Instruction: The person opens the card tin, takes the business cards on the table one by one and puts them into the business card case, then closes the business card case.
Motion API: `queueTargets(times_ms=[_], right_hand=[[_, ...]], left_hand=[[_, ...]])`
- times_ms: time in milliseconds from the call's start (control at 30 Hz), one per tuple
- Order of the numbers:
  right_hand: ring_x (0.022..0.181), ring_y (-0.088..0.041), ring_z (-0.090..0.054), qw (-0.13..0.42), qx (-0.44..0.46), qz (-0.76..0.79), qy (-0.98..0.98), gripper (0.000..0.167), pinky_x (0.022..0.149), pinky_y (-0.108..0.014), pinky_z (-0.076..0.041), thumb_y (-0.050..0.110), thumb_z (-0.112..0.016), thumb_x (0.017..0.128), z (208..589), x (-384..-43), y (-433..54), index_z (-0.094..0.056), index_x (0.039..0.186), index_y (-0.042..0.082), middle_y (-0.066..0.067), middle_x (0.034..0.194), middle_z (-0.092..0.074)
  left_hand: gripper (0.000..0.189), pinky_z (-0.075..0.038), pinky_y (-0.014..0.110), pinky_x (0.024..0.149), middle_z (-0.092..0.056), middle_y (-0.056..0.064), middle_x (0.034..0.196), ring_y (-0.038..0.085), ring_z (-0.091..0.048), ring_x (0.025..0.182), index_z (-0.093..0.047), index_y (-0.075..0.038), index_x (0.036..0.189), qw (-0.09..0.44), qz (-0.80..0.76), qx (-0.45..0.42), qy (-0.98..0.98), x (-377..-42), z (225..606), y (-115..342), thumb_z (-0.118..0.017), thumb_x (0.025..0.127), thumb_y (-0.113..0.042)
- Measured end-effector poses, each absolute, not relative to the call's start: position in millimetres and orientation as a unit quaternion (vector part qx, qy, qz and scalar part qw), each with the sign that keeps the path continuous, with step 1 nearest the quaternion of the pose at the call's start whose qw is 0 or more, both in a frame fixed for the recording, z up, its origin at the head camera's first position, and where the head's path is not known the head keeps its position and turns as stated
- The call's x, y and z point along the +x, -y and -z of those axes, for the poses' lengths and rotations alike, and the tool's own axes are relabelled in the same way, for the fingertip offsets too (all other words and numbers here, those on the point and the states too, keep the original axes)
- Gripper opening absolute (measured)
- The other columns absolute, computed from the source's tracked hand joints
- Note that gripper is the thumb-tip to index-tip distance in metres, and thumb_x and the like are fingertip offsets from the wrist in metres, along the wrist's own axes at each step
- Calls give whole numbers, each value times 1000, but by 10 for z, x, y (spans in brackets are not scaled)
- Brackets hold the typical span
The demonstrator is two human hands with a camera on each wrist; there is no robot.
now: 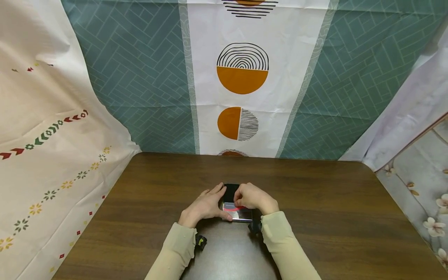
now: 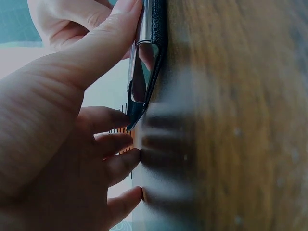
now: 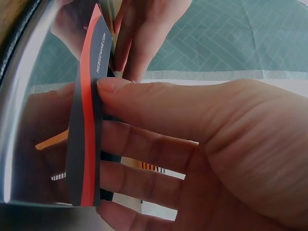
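Note:
A small business card case lies unfolded on the table, with a black lid [image 1: 230, 191] at the back and a shiny metal inside [image 3: 29, 106] nearer the body. My left hand [image 1: 206, 205] spans its left side, thumb on the metal front edge and index fingertip by the lid; the other fingertips reach down to the tabletop in the left wrist view. Between the thumb and fingers of my right hand [image 1: 254, 197] is a dark grey business card [image 3: 87, 120] with a red stripe and white lettering. The card stands tilted over the metal, which mirrors my fingers.
The brown wooden table [image 1: 315, 210] extends to both sides of the case. Behind it hangs a patterned curtain [image 1: 147, 77], with a cream cloth [image 1: 52, 155] at the left and a floral cloth [image 1: 427, 194] at the right. Dark wrist straps [image 1: 201, 242] sit at both cuffs.

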State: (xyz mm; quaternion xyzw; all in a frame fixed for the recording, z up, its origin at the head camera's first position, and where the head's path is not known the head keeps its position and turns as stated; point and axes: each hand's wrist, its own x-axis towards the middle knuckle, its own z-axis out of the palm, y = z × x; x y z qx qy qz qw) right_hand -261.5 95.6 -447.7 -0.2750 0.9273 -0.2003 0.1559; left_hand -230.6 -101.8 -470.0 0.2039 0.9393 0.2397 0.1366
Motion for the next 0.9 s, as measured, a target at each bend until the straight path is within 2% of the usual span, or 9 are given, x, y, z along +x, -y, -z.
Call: queueTargets(times_ms=[67,233,400,633,767,900], right_hand=[[73,-10,-55,158,-275,203,-927,6,70,-31,-50,12,-75,85,4465,-2594,-957,-77,81,16,10,75,-64],[76,-10,-58,155,-277,208,-925,5,75,-34,-53,11,-73,88,4445,-2548,-966,-78,87,13,8,80,-67],[72,-10,-57,148,-280,216,-924,9,72,-34,-53,10,-70,90,4432,-2523,-975,-77,85,14,7,78,-66],[74,-12,-59,147,-282,227,-920,8,74,-35,-53,11,-69,91,4437,-2443,-1004,-77,93,11,5,84,-69],[82,-14,-61,141,-277,237,-920,18,78,-37,-53,15,-69,91,4455,-2407,-1031,-75,106,7,0,93,-70],[79,-13,-59,136,-265,259,-919,28,76,-37,-53,15,-69,91,4463,-2375,-1084,-70,116,1,0,90,-67]], left_hand=[[110,-18,55,114,-18,11,161,42,-24,142,-28,-9,155,136,-241,202,-939,-2310,4704,1024,-79,72,-60],[111,-22,52,114,-21,12,160,31,-27,143,-24,-6,155,130,-252,211,-935,-2363,4665,1025,-78,74,-60],[111,-31,49,111,-25,10,159,32,-35,139,-24,-7,156,126,-264,204,-934,-2443,4635,1024,-76,74,-62],[112,-31,47,112,-25,9,159,30,-33,140,-24,-7,156,123,-260,201,-937,-2459,4654,1019,-74,74,-64],[106,-31,47,112,-28,11,158,30,-35,140,-27,-5,154,114,-252,203,-939,-2478,4662,1017,-73,77,-62],[103,-30,50,111,-31,12,156,31,-36,139,-30,-5,153,112,-242,198,-943,-2489,4667,1013,-73,78,-59]])
